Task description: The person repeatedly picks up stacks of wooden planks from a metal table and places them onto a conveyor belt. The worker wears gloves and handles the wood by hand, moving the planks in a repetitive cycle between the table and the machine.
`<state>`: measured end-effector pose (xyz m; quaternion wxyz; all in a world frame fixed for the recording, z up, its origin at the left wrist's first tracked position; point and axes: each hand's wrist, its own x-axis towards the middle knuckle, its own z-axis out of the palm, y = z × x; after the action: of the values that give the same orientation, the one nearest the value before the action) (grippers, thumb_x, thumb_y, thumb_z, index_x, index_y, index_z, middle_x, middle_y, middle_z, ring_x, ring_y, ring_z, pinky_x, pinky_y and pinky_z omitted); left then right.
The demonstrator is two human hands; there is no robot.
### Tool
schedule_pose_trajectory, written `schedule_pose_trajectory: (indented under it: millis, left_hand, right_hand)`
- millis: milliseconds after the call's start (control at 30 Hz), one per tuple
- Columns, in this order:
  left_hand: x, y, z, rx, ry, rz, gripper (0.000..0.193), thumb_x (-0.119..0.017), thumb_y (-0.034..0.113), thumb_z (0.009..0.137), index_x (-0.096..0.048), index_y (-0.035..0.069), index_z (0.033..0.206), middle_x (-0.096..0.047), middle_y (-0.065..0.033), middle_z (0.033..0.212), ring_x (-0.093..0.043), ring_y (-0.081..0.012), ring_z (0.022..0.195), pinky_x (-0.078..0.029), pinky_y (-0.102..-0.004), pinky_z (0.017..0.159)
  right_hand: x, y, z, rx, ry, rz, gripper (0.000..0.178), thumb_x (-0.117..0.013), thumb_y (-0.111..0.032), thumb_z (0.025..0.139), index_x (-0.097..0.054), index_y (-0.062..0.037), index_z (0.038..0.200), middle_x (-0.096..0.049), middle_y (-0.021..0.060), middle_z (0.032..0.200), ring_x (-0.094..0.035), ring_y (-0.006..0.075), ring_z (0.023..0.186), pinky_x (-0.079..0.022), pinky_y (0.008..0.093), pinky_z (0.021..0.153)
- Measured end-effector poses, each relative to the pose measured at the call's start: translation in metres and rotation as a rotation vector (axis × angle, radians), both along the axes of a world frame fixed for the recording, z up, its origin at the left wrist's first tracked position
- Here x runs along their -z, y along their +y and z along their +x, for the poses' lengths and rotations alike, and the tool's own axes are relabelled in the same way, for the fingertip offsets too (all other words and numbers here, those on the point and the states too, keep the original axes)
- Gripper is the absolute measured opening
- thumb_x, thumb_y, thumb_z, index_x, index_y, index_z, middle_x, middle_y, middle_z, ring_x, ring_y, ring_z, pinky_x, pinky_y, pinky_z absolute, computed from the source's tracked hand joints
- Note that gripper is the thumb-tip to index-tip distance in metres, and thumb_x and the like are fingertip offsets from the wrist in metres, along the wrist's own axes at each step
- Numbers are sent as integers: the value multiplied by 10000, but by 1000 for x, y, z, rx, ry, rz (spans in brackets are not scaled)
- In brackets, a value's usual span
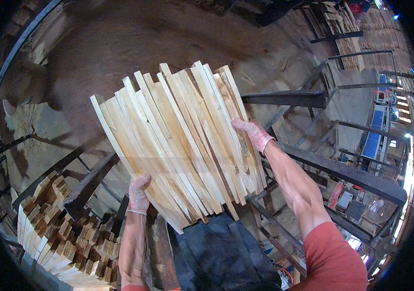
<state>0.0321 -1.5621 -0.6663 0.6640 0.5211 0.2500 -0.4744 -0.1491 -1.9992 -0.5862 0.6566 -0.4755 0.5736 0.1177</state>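
A stack of short wooden blocks point(66, 237) is filling the lower left of a workshop, its cut ends facing upward beside a dark metal beam point(90, 186). Just to its right, a worker's left hand point(139, 191), in a pink-and-white glove, is pressing against the lower left edge of a broad bundle of pale slats point(178, 140). The slats are lying side by side across the middle of the view, slanting from upper left to lower right, their ends forming uneven rows and a few of them jutting past the rest. Below, a dark apron point(216, 252) is showing at the lower ends; whether the wood is touching it, one cannot tell. On the far side, the gloved right hand point(253, 133) is gripping the outermost slat higher up, so the hands are standing well apart, clamped on opposite sides of the bundle. Farther right, dark metal frames point(343, 169) are crossing the floor, and a blue panel point(376, 127) is standing near the rim.

The step in hand is looking like holding the slats together as one load. The next move is probably calling for even inward pressure from both sides, since the inner pieces are seemingly depending on squeeze alone.
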Motion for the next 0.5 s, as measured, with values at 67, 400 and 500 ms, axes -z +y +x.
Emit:
schedule_pose_trajectory:
  millis: [67,400,500]
  left_hand:
    - [-9,0,-1,-14,-8,-31,356,-849,226,803,-716,58,1087,-728,-19,943,-710,-164,854,-585,-319,849]
    - [-25,11,2,-50,24,-151,589,-856,180,783,-638,-7,1297,-704,-27,929,-696,-180,810,-596,-350,804]
    - [-30,8,6,-50,-8,-241,836,-866,174,746,-521,-14,1485,-724,-93,1171,-727,-268,1029,-612,-435,940]
  right_hand:
    - [-9,4,-1,44,30,22,668,-834,-519,930,-729,-4,1343,-753,157,1286,-707,254,1167,-525,392,1043]
    - [-87,15,-1,-7,98,-161,569,-913,-431,872,-770,0,1216,-776,113,1041,-709,207,930,-569,366,883]
    - [-112,18,-4,2,12,-249,528,-916,-394,875,-769,-5,1200,-755,71,986,-676,174,854,-565,347,818]
